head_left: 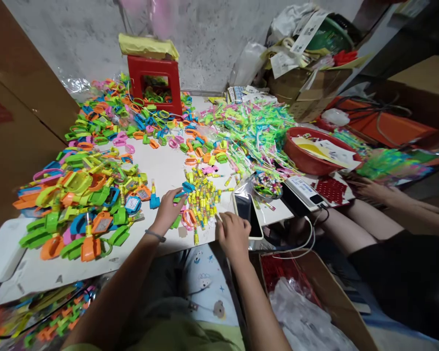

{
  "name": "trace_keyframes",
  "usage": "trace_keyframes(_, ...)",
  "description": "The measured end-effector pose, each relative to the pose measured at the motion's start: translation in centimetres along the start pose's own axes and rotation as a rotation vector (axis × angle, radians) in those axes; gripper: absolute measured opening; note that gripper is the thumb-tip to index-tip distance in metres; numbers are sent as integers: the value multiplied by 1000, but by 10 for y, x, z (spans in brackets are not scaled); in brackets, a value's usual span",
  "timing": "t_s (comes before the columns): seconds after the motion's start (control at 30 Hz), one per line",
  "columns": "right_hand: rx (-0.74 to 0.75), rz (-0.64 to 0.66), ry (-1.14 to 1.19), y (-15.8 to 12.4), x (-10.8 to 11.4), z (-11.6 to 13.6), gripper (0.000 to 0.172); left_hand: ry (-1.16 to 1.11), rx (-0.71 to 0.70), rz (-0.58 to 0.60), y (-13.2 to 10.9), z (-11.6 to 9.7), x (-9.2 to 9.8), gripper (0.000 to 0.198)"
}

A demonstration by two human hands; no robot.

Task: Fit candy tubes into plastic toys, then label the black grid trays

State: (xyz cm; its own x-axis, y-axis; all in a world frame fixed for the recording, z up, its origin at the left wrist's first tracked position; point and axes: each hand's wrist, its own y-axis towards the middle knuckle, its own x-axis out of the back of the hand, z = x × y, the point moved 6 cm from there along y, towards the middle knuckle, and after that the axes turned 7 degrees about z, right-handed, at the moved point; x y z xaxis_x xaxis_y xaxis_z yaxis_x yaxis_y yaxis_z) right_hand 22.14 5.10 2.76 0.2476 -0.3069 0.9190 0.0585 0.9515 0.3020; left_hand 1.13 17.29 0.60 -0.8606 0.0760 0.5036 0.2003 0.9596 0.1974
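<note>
My left hand (167, 212) is closed at the near edge of the table, its fingers around a blue plastic toy watch (188, 187). Green and pink toy watches lie just beside and below those fingertips. Right of them spreads a heap of small yellow-wrapped tubes (203, 197). My right hand (234, 233) rests at the heap's right side with its fingers curled; whatever they pinch, if anything, is hidden. A phone (256, 225) in a pale case lies against that hand. Left of my left hand is a large pile of coloured toy watches (80, 183), some with tubes fitted.
A red stool (154, 63) stands among more watches at the back. Bright thin strips (256, 122), a red basin (302, 163), a small bowl of beads (266, 185) and a power bank (302, 191) with cables lie rightward. Another person's hand (373, 190) is at the far right.
</note>
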Motion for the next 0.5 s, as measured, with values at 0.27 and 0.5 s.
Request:
trace_keyframes(0.27,73,132,-36,-47,-7,-10,30,-107,13,-39,2,-3,6,20)
trace_keyframes(0.5,10,94,-38,-45,14,-13,25,-255,75,-161,-3,-14,23,19)
